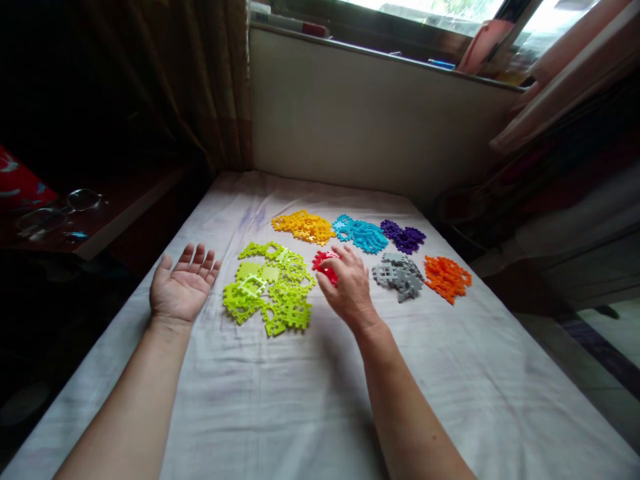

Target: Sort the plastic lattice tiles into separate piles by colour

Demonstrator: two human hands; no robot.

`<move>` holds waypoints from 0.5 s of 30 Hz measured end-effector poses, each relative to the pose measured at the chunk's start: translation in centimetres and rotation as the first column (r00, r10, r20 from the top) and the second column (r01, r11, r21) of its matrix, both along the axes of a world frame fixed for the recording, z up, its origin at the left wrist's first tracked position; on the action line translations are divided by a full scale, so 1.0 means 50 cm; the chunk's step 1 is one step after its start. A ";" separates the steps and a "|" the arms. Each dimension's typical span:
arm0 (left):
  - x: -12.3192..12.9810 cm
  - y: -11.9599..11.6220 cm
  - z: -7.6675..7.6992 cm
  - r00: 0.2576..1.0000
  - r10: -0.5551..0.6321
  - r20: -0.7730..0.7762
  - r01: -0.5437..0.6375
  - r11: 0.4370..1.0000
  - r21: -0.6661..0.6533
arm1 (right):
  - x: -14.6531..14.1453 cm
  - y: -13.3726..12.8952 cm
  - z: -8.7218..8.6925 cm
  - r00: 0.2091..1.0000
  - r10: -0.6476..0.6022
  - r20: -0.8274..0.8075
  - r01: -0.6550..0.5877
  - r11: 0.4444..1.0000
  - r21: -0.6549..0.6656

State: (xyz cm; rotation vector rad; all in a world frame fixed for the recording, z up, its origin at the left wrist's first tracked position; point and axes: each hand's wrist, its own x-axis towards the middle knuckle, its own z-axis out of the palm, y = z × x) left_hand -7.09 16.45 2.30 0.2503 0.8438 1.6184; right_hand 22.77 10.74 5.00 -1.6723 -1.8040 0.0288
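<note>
My left hand (184,285) rests palm up at the left side of the sheet, fingers stretched out and nothing in it. Beside it lies a spread of lime green interlocking plastic pieces (270,287), with notched edges and cut-out shapes. Over a small red pile of such pieces (327,265) is my right hand (350,283), back upward. Its thumb and fingers are curved and apart, and they partly hide the red pieces. Whether the fingertips touch them I cannot tell. A grey pile (399,277) sits just right of this hand.
Behind are yellow (304,227), blue (361,233) and purple (403,236) piles; an orange pile (447,279) lies at the right. A creased pale sheet (270,407) covers the surface, which meets a wall (350,120). Glasses (83,200) lie on a dark shelf at left.
</note>
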 end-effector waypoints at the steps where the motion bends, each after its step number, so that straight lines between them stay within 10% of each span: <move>1: 0.001 -0.001 0.001 1.000 0.001 -0.012 -0.001 1.000 -0.001 | 0.033 0.005 -0.001 0.995 -0.101 0.004 0.101 0.994 -0.035; 11: 0.018 -0.003 -0.008 0.956 -0.050 -0.288 0.060 0.998 0.026 | 0.153 0.007 -0.014 0.956 -0.290 0.040 0.291 0.925 -0.245; 15: 0.030 -0.002 -0.026 0.741 -0.069 -0.667 0.162 0.984 0.078 | 0.103 0.018 -0.009 0.979 -0.202 -0.015 0.200 0.974 -0.107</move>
